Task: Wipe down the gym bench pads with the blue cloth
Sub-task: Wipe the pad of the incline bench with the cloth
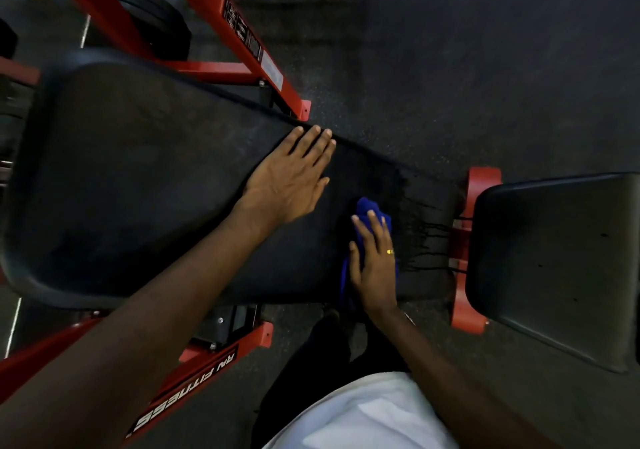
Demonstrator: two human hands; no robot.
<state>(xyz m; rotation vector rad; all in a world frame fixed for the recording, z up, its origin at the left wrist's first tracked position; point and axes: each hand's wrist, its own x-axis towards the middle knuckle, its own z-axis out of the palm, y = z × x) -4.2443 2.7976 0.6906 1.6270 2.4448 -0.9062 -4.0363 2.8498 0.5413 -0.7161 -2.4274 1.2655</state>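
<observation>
On the long black bench pad [138, 178], a person's left hand [289, 178] lies flat, fingers straight and together, while the right hand [375, 268], fingers extended, presses the bunched blue cloth [367, 211] onto the pad's wet-streaked narrow end nearby.
</observation>
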